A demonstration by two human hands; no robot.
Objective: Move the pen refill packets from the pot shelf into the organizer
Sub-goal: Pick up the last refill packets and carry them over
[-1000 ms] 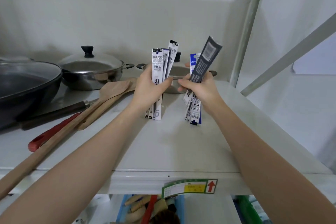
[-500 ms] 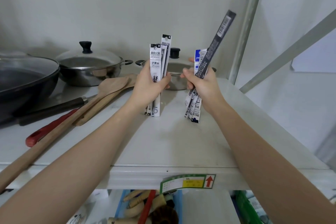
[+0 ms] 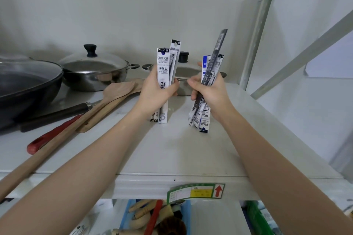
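Refill packets (image 3: 163,74) upright in both hands

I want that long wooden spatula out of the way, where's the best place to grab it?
Take the wooden spatula by its long handle near the shelf front edge, coming from the front left. The handle juts past the edge; its blade lies back beside the lidded steel pot.

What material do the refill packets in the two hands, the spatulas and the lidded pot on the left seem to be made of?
Refill packets: probably thin glossy plastic film with a printed paper insert; they bend slightly and shine.
Spatulas: wood, matte, pale brown with faint grain.
Lidded pot: polished steel, it seems; the wall mirrors nearby things. Its knob looks like black plastic.
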